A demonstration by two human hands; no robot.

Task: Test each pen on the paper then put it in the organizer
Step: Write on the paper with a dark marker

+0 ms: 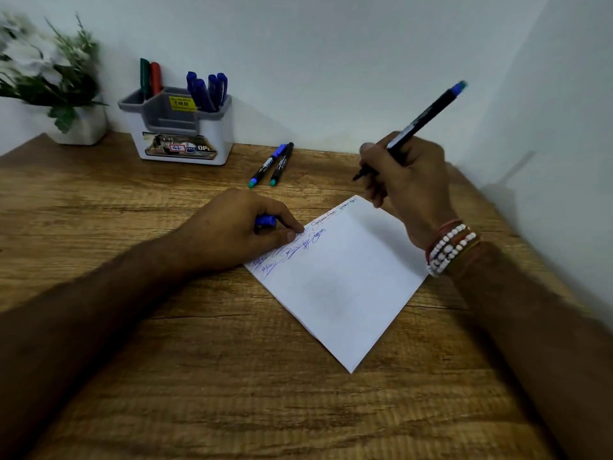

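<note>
A white paper lies angled on the wooden desk, with blue and dark scribbles along its upper left edge. My right hand grips an uncapped black pen with a blue end, its tip raised just above the paper's far corner. My left hand rests on the paper's left edge and holds a blue pen cap in its curled fingers. Two capped pens lie side by side behind the paper. The white and grey organizer at the back holds several blue pens, plus a green and a red one.
A white pot with a plant stands at the back left by the wall. The wall runs close along the desk's back and right sides. The wooden desk extends toward me in the foreground.
</note>
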